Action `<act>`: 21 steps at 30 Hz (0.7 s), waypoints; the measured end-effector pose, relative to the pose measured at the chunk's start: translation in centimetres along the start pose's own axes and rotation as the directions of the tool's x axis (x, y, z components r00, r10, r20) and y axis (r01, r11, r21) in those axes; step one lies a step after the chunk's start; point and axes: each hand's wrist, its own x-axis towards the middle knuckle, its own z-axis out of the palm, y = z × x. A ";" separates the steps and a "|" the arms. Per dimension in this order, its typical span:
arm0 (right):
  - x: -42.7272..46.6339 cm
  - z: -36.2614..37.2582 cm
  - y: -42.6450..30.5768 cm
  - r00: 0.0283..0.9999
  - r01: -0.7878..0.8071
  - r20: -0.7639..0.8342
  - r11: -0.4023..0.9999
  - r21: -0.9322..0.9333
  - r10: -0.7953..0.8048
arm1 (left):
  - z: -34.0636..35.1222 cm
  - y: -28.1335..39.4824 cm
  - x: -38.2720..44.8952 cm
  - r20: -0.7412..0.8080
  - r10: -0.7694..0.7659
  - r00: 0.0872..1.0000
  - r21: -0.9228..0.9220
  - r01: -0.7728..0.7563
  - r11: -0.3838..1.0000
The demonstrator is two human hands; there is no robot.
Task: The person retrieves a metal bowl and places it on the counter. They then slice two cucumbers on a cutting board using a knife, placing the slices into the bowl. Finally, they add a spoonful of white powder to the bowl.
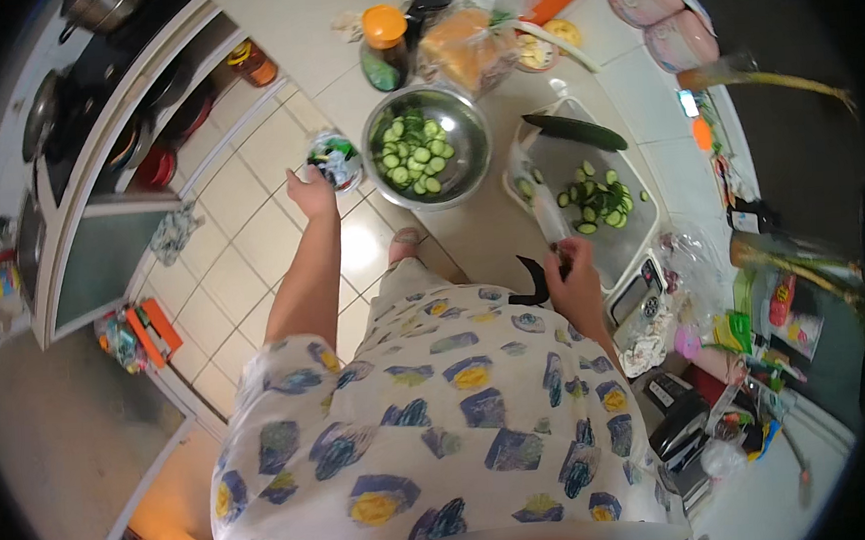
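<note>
My right hand [575,276] grips the handle of a kitchen knife [548,215]. Its broad blade lies along the left side of a white-rimmed cutting board [635,246], with a few cucumber slices beside or on it. More cucumber slices [601,202] are heaped mid-board, below a dark green cucumber [576,132]. To the left, a steel bowl [471,171] holds many cucumber slices [416,152]. My left hand [313,193] reaches out over the floor by a small waste bin [335,161] with rubbish in it. Its thumb and fingers are apart; I see nothing held.
Behind the bowl stand an orange-capped bottle [385,46] and bagged bread [463,45]. A smartphone [636,291] lies by the board's near corner. A black strap [531,282] hangs near my right hand. An open cabinet door [101,260] juts out on the left.
</note>
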 end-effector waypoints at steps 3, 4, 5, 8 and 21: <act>1.3 -0.1 -3.2 0.990 0.138 0.037 0.986 -0.095 -0.135 | -2.7 7.4 -5.6 0.101 0.662 0.743 -0.178 -0.641 0.747; 1.9 0.2 -4.1 0.990 0.140 0.049 0.979 -0.149 -0.134 | -3.6 10.1 -7.2 0.273 0.756 0.595 -0.244 -0.717 0.653; 2.5 0.6 -4.9 0.985 0.172 0.055 0.968 -0.181 -0.164 | -4.4 12.4 -8.8 0.384 0.843 0.377 -0.330 -0.796 0.507; 4.4 2.2 -6.5 0.960 0.279 0.079 0.931 -0.237 -0.268 | -5.2 16.9 -13.8 0.608 0.790 -0.074 -0.353 -0.917 0.186; 3.0 1.1 -3.3 0.982 0.183 -0.014 0.966 -0.182 -0.189 | 0.2 12.9 -9.2 0.778 0.597 0.193 0.113 -0.979 0.169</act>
